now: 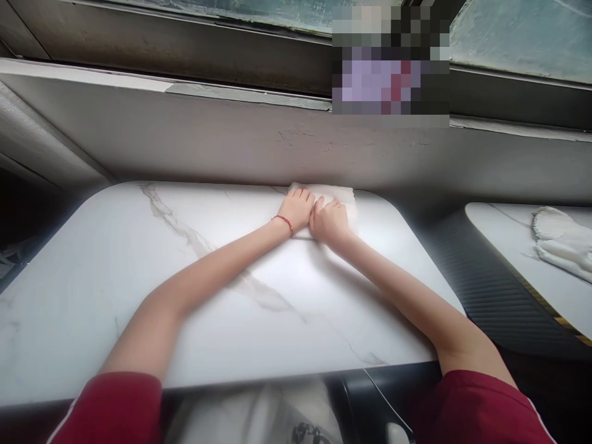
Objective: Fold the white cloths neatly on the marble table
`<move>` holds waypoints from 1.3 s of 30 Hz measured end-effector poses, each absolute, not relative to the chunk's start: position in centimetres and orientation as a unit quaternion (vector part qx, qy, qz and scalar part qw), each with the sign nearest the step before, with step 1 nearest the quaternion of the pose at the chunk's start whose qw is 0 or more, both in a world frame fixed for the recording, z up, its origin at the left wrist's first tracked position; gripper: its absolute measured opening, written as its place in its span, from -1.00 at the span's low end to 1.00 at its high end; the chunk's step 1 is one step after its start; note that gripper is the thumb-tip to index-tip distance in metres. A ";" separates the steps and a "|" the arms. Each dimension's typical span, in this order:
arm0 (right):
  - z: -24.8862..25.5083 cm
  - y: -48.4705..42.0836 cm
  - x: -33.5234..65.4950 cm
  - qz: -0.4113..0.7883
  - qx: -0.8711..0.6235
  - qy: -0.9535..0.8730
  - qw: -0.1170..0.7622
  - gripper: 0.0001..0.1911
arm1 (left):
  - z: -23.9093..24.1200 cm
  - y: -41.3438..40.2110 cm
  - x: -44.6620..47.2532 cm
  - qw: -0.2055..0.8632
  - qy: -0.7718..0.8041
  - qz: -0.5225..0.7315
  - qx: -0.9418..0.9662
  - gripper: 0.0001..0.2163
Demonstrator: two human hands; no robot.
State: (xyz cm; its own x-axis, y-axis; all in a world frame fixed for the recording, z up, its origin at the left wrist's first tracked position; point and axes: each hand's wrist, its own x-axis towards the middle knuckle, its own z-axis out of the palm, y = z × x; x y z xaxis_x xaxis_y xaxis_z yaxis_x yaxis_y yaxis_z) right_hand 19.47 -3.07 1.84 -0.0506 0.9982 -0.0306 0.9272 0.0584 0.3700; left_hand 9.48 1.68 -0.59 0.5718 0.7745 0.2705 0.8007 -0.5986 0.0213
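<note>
White cloth [348,198] at the counter's [115,246] twelve o'clock edge
Left hand [298,206] and right hand [330,221] curl closed on it, likely for firmer pressure.

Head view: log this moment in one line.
left hand: on white cloth | right hand: on same cloth | cloth: at far edge of marble-patterned table | white fabric: on neighbouring table

Daylight from windows [522,37] beyond the counter [259,320]. Counter bright, some glare; dim underneath. Soft shadow along right arm [398,283]. Wide-angle stretch, blurry edges. Pixelated patch [391,74] above counter.
</note>
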 end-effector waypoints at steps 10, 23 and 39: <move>0.5 -10.7 23.0 0.199 0.669 0.711 0.082 -0.42 | -0.6 -5.3 12.0 0.089 -0.405 -0.105 -0.904 -0.63; -0.8 -27.4 29.8 0.308 0.676 0.670 -0.006 -0.51 | -1.5 -16.8 14.2 0.122 -0.121 -0.168 -0.971 -0.46; -0.2 -11.0 36.1 0.204 0.673 0.711 0.003 -0.47 | -0.8 -5.6 19.0 0.027 -0.232 -0.128 -0.964 -0.45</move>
State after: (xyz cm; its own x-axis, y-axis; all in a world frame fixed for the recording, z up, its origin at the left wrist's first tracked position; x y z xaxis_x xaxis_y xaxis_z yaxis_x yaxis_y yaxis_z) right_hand 36.06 -11.02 -0.15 -0.0951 0.9579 0.2709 0.9556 0.0116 0.2943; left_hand 18.99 -5.62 -0.78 0.8597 0.4403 0.2587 0.4540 -0.8909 0.0075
